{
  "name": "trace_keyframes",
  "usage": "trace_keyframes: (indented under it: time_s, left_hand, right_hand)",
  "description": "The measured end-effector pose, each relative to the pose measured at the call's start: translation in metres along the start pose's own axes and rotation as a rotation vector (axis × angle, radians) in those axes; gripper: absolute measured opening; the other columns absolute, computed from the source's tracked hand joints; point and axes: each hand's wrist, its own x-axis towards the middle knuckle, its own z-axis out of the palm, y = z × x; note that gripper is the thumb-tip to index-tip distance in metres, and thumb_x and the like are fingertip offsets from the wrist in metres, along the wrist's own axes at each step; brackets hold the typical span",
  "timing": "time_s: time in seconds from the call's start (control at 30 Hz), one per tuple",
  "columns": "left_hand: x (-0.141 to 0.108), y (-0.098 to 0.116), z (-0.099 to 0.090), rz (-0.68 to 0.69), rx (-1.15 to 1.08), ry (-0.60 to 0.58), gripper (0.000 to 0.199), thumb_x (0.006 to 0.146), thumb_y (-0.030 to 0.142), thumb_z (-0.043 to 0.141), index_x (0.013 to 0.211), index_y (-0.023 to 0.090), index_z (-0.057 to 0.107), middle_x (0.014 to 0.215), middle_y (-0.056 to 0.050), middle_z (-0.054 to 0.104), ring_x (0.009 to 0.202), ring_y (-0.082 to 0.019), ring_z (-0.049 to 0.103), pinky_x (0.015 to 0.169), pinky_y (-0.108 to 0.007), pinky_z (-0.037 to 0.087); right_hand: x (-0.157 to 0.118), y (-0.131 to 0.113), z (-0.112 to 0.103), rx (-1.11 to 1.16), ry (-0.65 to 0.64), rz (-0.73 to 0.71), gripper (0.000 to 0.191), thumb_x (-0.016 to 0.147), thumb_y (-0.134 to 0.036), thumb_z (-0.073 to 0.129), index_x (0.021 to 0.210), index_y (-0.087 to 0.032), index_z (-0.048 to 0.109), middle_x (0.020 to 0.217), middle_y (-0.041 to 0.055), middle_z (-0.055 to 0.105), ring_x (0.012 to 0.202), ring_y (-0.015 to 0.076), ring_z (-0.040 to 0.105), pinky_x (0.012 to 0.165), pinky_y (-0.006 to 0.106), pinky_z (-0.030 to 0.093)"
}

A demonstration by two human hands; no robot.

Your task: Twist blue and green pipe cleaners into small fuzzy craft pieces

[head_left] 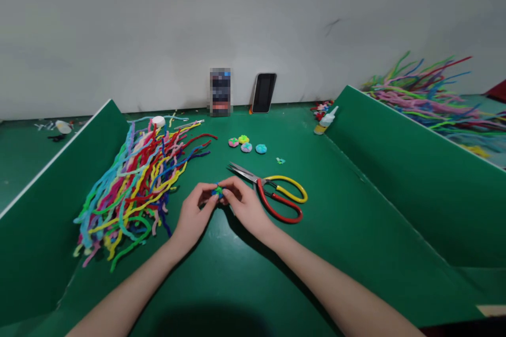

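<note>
Between the fingertips of both hands sits a small blue and green pipe-cleaner piece [217, 191], partly covered by the fingers. My left hand [197, 205] pinches it from the left, and my right hand [243, 201] grips it from the right. Close beside the right hand lie scissors [272, 189] with one yellow and one red handle, blades pointing to the upper left. Beyond the hands are several small round pipe-cleaner pieces, among them a light blue one [261, 149] and a yellow one [244, 139]. A tiny pale green scrap [280, 160] lies right of them.
A heap of coloured pipe cleaners [138, 179] covers the left side. Green partitions [415, 179] flank the table. A glue bottle [326, 121] stands by the right one. Against the wall lean a blurred-out phone [220, 92] and a dark-screened device [264, 93]. More pipe cleaners [430, 95] lie beyond.
</note>
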Motion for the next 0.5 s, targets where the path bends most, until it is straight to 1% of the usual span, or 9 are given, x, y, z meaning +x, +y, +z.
trace_keyframes:
  time_s: [0.07, 0.17, 0.27, 0.37, 0.43, 0.5]
  left_hand:
    - [0.0017, 0.0003, 0.0, -0.03, -0.052, 0.015, 0.02, 0.066, 0.027, 0.054, 0.084, 0.018, 0.05, 0.075, 0.002, 0.055, 0.07, -0.011, 0.054, 0.067, -0.024, 0.043]
    - [0.0052, 0.0011, -0.0009, -0.105, -0.167, 0.031, 0.028, 0.065, 0.032, 0.054, 0.088, 0.018, 0.046, 0.068, 0.003, 0.054, 0.061, -0.01, 0.054, 0.061, -0.024, 0.045]
    - [0.0082, 0.0024, -0.0026, -0.176, -0.176, 0.015, 0.027, 0.064, 0.037, 0.054, 0.08, 0.016, 0.048, 0.061, 0.004, 0.053, 0.055, -0.01, 0.053, 0.057, -0.024, 0.045]
    - [0.009, 0.0042, -0.0034, -0.22, -0.175, -0.01, 0.026, 0.06, 0.036, 0.058, 0.072, 0.014, 0.05, 0.061, 0.004, 0.054, 0.054, -0.009, 0.052, 0.057, -0.023, 0.044]
    - [0.0084, 0.0053, -0.0029, -0.225, -0.205, -0.033, 0.026, 0.059, 0.034, 0.058, 0.075, 0.015, 0.049, 0.06, 0.004, 0.054, 0.054, -0.009, 0.052, 0.057, -0.023, 0.044]
    - [0.0073, 0.0063, -0.0015, -0.221, -0.229, -0.055, 0.028, 0.06, 0.031, 0.058, 0.08, 0.014, 0.049, 0.06, 0.004, 0.055, 0.055, -0.008, 0.052, 0.058, -0.022, 0.043]
  right_hand:
    - [0.0008, 0.0003, 0.0006, 0.03, 0.003, 0.025, 0.012, 0.073, -0.018, 0.04, 0.083, -0.019, 0.047, 0.071, -0.0014, 0.053, 0.061, 0.0095, 0.052, 0.062, 0.024, 0.046]
    - [0.0017, 0.0013, 0.001, 0.019, 0.037, 0.039, 0.014, 0.071, -0.018, 0.042, 0.085, -0.02, 0.044, 0.071, -0.0014, 0.052, 0.061, 0.0101, 0.051, 0.061, 0.025, 0.045]
    - [0.0015, 0.0007, 0.0003, -0.04, 0.04, 0.021, 0.011, 0.071, -0.018, 0.043, 0.082, -0.019, 0.044, 0.073, -0.0003, 0.052, 0.064, 0.0108, 0.051, 0.063, 0.025, 0.044]
    - [0.001, -0.0013, -0.001, -0.071, 0.006, -0.007, 0.01, 0.072, -0.018, 0.042, 0.081, -0.018, 0.046, 0.075, 0.0007, 0.053, 0.069, 0.0113, 0.052, 0.066, 0.026, 0.043]
    - [0.0013, -0.0023, -0.0017, -0.058, 0.001, 0.004, 0.011, 0.073, -0.018, 0.041, 0.081, -0.017, 0.047, 0.075, 0.0007, 0.053, 0.069, 0.0112, 0.051, 0.066, 0.026, 0.042]
    - [0.0023, -0.0028, -0.0024, -0.02, -0.006, 0.046, 0.01, 0.073, -0.018, 0.04, 0.08, -0.017, 0.047, 0.074, 0.0002, 0.052, 0.067, 0.0106, 0.051, 0.065, 0.025, 0.042]
